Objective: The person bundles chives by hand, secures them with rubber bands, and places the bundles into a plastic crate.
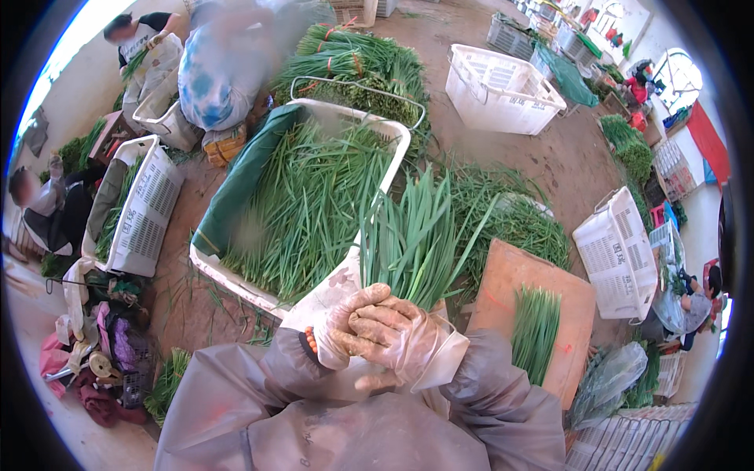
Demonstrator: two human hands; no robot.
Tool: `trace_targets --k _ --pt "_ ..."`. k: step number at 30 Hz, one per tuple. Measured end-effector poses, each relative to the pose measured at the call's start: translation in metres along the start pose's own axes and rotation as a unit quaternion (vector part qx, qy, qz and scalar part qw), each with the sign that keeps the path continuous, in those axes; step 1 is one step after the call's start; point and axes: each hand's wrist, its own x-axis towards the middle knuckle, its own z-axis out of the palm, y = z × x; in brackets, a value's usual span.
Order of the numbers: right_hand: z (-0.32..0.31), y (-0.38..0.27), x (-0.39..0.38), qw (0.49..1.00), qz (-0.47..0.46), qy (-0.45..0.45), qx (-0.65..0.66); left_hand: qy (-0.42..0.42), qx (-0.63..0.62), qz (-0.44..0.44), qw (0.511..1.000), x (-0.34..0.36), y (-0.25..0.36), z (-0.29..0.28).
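In front of my body a loose bunch of garlic chives (416, 235) stands with its green leaves fanned away from me; its lower ends are hidden behind my hands. My left hand (349, 323), gloved and with an orange bead bracelet at the wrist, is closed at the bunch's base. Over it folds my right hand (402, 337) in a soiled translucent glove, its fingers curled and also closed around the base. Just beyond them a large white crate (397, 157) with a green cloth lining (243, 188) holds a heap of loose chives (314, 204).
At my right, a neat chive bundle (536, 334) lies on a tan board (491, 286). White crates (503, 98) (616, 259) stand farther right, another crate (149, 208) to the left. Tied bundles (361, 59) lie behind the lined crate. Several people work nearby, one in a blue-patterned top (212, 78).
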Motion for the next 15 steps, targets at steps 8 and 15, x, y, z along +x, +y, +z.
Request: trace_targets --k 8,15 --pt "0.021 -0.007 -0.014 0.992 0.079 -0.033 0.094 -0.136 -0.257 -0.12 0.949 -0.005 -0.016 0.009" --pt "0.129 -0.01 -0.032 0.753 -0.051 0.155 0.637 -0.169 -0.205 -0.068 0.962 0.001 -0.028 -0.014"
